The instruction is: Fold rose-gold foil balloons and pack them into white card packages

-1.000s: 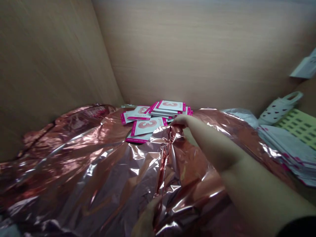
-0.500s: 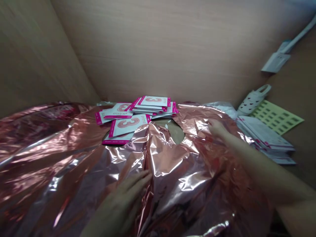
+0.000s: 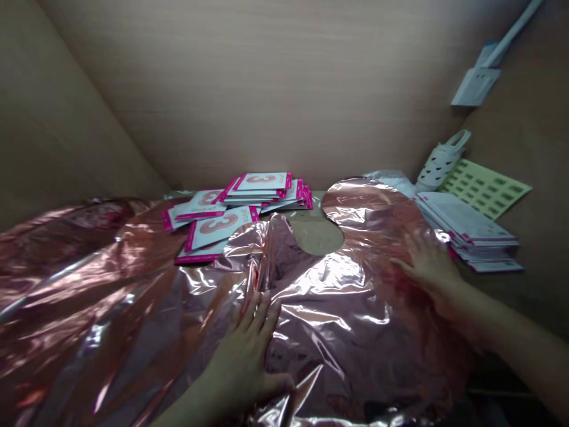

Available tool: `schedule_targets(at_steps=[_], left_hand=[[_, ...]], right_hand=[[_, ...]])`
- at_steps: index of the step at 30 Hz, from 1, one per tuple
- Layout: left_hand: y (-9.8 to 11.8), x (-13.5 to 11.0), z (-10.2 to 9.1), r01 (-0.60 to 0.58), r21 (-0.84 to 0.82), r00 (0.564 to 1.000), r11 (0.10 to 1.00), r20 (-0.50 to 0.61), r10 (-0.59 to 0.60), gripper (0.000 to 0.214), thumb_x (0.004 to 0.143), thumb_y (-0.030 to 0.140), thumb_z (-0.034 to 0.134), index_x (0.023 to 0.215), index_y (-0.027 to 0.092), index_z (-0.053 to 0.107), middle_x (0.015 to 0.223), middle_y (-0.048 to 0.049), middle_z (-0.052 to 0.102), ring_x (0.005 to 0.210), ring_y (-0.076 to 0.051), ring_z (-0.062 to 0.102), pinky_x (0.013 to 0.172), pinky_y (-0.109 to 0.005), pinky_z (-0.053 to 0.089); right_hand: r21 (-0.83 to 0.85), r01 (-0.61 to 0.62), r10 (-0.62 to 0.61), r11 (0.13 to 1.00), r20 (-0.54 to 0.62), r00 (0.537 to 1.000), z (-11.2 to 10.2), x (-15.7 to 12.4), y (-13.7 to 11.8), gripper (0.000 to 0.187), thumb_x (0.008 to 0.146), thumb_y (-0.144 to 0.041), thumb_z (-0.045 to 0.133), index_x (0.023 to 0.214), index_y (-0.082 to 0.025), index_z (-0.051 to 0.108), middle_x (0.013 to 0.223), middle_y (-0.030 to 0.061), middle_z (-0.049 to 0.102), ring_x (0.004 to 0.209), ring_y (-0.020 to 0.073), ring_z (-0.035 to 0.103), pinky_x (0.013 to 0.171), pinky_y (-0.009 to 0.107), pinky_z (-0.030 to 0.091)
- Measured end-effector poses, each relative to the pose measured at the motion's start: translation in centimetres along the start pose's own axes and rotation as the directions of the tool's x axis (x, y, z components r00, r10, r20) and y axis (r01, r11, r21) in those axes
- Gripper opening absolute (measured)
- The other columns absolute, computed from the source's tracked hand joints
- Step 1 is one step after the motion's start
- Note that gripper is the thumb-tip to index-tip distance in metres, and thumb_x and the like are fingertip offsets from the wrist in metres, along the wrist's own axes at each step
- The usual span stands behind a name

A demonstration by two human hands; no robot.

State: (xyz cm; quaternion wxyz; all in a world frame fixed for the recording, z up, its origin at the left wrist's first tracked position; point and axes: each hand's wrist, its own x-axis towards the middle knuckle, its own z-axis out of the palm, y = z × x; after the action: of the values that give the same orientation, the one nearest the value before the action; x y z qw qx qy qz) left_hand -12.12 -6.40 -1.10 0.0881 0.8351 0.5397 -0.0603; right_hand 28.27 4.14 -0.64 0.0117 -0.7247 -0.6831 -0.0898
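A large, shiny rose-gold foil balloon (image 3: 320, 296), flat and uninflated, is spread across the table toward me. My left hand (image 3: 249, 344) lies on its lower middle, fingers stretched out and thumb apart, beside a fold that runs up the foil. On the right part of the foil rests my right hand (image 3: 424, 258), open with its fingers spread. Beyond the balloon's upper edge, several white and pink packets (image 3: 262, 182) printed with a pink 3 lie in an uneven pile. One packet (image 3: 219, 226) sits nearer, at a notch in the foil.
At the right stands a stack of white packets (image 3: 471, 222) beside a yellow sheet of labels (image 3: 486, 188). A white pouch with dark hearts (image 3: 440, 166) is behind them. A white power socket (image 3: 475, 86) with a cable hangs at the upper right. Wooden panels (image 3: 267, 89) enclose the back.
My right hand has moved from the foil's upper right edge down and outward, now spread flat. The right part of the foil lies smoother. My left hand has shifted right with its fingers wider apart.
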Motion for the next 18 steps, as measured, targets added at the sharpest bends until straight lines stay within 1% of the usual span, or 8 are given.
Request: schedule_targets(at_steps=[2,4,6,8,10,14,15,18], left_hand=[[0.4,-0.3,0.2,-0.048,-0.013,0.999,0.999,-0.023,0.048,0.104,0.066,0.074,0.047,0.142,0.011,0.017,0.147,-0.0165,0.009,0.135,-0.036,0.006,0.109,-0.053,0.013],[0.7,-0.5,0.6,-0.087,-0.042,0.994,0.995,-0.066,0.085,0.096,0.071,0.071,0.044,0.141,0.011,0.021,0.147,-0.0166,0.013,0.135,-0.035,0.012,0.108,-0.052,0.017],[0.8,-0.8,1.1,-0.104,-0.081,0.990,0.991,-0.102,0.095,0.090,0.071,0.070,0.047,0.139,0.014,0.030,0.146,-0.0161,0.023,0.133,-0.036,0.021,0.107,-0.052,0.022],[0.8,-0.9,1.4,-0.098,-0.130,0.990,0.987,-0.109,0.084,0.090,0.067,0.070,0.052,0.138,0.017,0.035,0.143,-0.0152,0.031,0.130,-0.038,0.028,0.105,-0.053,0.025],[0.6,-0.9,1.7,-0.089,-0.164,0.993,0.982,-0.089,0.075,0.096,0.063,0.071,0.056,0.140,0.020,0.029,0.145,-0.0147,0.028,0.131,-0.040,0.025,0.106,-0.055,0.022],[0.4,-0.9,2.0,-0.075,-0.160,0.997,0.984,-0.038,0.070,0.108,0.060,0.070,0.060,0.143,0.020,0.013,0.149,-0.0147,0.006,0.135,-0.039,0.008,0.108,-0.055,0.015],[0.4,-0.9,2.0,-0.076,-0.157,0.997,0.985,-0.035,0.071,0.107,0.061,0.069,0.059,0.143,0.019,0.012,0.149,-0.0149,0.004,0.135,-0.038,0.005,0.108,-0.054,0.015],[0.4,-1.0,2.4,-0.088,-0.167,0.996,0.982,-0.043,0.082,0.101,0.066,0.069,0.055,0.143,0.018,0.013,0.147,-0.0158,0.004,0.135,-0.036,0.002,0.108,-0.055,0.014]], right_hand=[[0.117,0.361,-0.348,0.925,-0.123,0.930,-2.1,-0.5,-6.5,0.061,0.089,-0.045,0.034,0.136,-0.007,0.036,0.144,0.0171,0.028,0.134,0.0284,0.022,0.108,0.048,0.018],[0.240,0.735,-0.710,0.633,-0.197,0.676,-3.7,-1.8,-13.9,0.050,0.091,-0.036,0.033,0.134,-0.013,0.041,0.142,0.0118,0.034,0.132,0.0219,0.027,0.108,0.040,0.022],[0.289,0.910,-0.891,0.297,-0.259,0.373,-4.4,-2.9,-20.4,0.048,0.093,-0.037,0.030,0.136,-0.018,0.037,0.143,0.0055,0.034,0.132,0.0172,0.029,0.108,0.036,0.022],[0.285,0.948,-0.954,0.140,-0.219,0.206,-4.1,-2.3,-24.9,0.048,0.093,-0.045,0.029,0.136,-0.026,0.036,0.142,0.0014,0.036,0.132,0.0188,0.028,0.109,0.044,0.016],[0.253,0.938,-0.949,0.239,-0.143,0.280,-3.6,1.0,-27.0,0.050,0.090,-0.052,0.034,0.134,-0.030,0.039,0.143,0.0029,0.033,0.133,0.0245,0.025,0.107,0.054,0.008],[0.383,0.540,-0.524,0.750,-0.154,0.837,-4.7,11.6,-27.5,0.050,0.089,-0.049,0.038,0.131,-0.022,0.043,0.141,0.0103,0.036,0.132,0.0296,0.024,0.105,0.056,0.010],[0.490,0.373,-0.375,0.788,-0.100,0.922,-5.4,13.8,-27.5,0.050,0.089,-0.050,0.035,0.126,-0.018,0.048,0.134,0.0129,0.044,0.128,0.0299,0.033,0.104,0.054,0.018],[0.657,0.100,-0.249,0.747,0.138,0.959,-7.5,17.7,-28.9,0.057,0.082,-0.061,0.041,0.094,-0.010,0.064,0.094,0.0158,0.065,0.094,0.0284,0.059,0.085,0.043,0.044]])
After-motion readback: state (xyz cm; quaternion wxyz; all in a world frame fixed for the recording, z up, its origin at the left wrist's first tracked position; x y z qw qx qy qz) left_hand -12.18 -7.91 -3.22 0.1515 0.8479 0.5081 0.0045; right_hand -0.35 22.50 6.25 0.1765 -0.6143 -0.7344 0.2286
